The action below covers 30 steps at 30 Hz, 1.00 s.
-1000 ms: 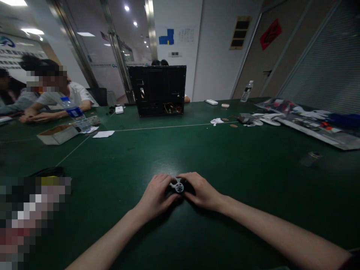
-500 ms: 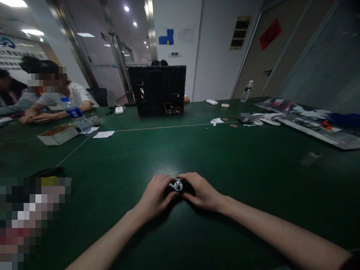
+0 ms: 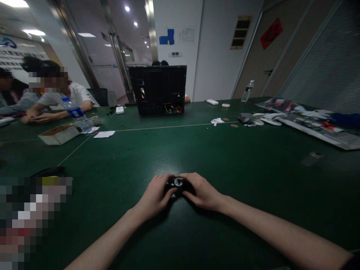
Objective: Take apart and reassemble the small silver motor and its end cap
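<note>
Small black gadget with a silvery ring is pinched between the left hand and right hand, fingers curled round it, low over the near part of the desk. Container-wise, an open box is parked off left, contents hard to make out, just beside a blue-capped bottle. Wires can be seen inside the black case.

The left hand and right hand hold a seemingly round-topped part.
</note>
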Each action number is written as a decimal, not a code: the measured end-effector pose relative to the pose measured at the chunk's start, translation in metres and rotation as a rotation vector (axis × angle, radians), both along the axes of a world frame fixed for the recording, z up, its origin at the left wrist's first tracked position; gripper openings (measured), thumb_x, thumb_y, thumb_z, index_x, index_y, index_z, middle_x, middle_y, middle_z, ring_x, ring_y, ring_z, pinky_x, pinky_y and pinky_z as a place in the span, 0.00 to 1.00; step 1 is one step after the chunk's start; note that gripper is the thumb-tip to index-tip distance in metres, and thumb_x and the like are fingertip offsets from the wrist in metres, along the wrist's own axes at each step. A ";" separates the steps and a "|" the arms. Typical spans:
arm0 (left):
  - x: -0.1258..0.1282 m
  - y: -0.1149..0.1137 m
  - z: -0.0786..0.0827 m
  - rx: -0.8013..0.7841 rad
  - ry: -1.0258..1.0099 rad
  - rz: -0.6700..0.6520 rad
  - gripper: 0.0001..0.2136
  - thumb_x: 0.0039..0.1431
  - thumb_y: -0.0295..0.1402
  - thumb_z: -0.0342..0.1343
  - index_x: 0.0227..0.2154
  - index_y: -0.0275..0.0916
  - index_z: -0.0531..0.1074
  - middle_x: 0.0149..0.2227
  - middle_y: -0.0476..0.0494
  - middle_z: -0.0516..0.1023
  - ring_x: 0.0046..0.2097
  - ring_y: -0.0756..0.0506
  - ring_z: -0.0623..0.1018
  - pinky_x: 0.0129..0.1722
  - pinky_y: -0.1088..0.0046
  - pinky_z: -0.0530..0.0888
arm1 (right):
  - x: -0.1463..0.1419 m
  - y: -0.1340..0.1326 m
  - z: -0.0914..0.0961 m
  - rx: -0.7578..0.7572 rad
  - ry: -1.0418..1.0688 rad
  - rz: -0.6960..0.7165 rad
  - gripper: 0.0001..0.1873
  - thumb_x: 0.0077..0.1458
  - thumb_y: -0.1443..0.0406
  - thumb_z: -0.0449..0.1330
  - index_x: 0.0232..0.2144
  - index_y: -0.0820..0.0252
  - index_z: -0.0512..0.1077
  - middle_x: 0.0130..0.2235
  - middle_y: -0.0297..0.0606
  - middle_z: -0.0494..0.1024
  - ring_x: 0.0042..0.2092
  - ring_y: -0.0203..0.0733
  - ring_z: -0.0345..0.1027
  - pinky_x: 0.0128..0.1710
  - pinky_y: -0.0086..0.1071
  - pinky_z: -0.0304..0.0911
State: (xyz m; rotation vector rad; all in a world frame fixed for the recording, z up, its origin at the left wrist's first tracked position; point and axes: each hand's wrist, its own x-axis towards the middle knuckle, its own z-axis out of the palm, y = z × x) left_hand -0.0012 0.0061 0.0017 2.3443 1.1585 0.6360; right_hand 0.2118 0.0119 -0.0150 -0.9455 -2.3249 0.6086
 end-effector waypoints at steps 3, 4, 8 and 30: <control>0.001 0.000 0.002 -0.011 0.018 -0.001 0.09 0.61 0.30 0.50 0.44 0.39 0.65 0.42 0.42 0.74 0.43 0.42 0.73 0.44 0.61 0.69 | 0.000 0.000 0.001 0.003 -0.011 0.001 0.25 0.51 0.69 0.59 0.52 0.61 0.62 0.48 0.43 0.71 0.48 0.44 0.65 0.49 0.40 0.60; 0.001 0.000 0.001 -0.010 0.026 0.003 0.09 0.61 0.30 0.49 0.44 0.39 0.65 0.41 0.42 0.75 0.43 0.42 0.73 0.44 0.61 0.69 | 0.000 0.000 0.001 0.002 -0.011 0.002 0.24 0.51 0.69 0.59 0.51 0.61 0.62 0.48 0.43 0.71 0.48 0.44 0.65 0.49 0.40 0.60; 0.002 0.002 -0.001 -0.013 0.024 0.019 0.08 0.61 0.30 0.49 0.42 0.39 0.66 0.41 0.41 0.75 0.43 0.41 0.73 0.45 0.61 0.68 | 0.000 0.000 0.001 -0.015 -0.014 -0.031 0.28 0.51 0.67 0.60 0.54 0.61 0.58 0.47 0.45 0.71 0.47 0.44 0.65 0.48 0.40 0.61; 0.017 -0.004 0.003 -0.379 -0.373 0.032 0.08 0.61 0.32 0.48 0.41 0.38 0.69 0.40 0.44 0.76 0.43 0.43 0.75 0.44 0.65 0.71 | 0.001 -0.002 0.004 0.070 0.076 0.030 0.34 0.47 0.67 0.58 0.57 0.64 0.56 0.46 0.45 0.69 0.44 0.43 0.64 0.45 0.36 0.62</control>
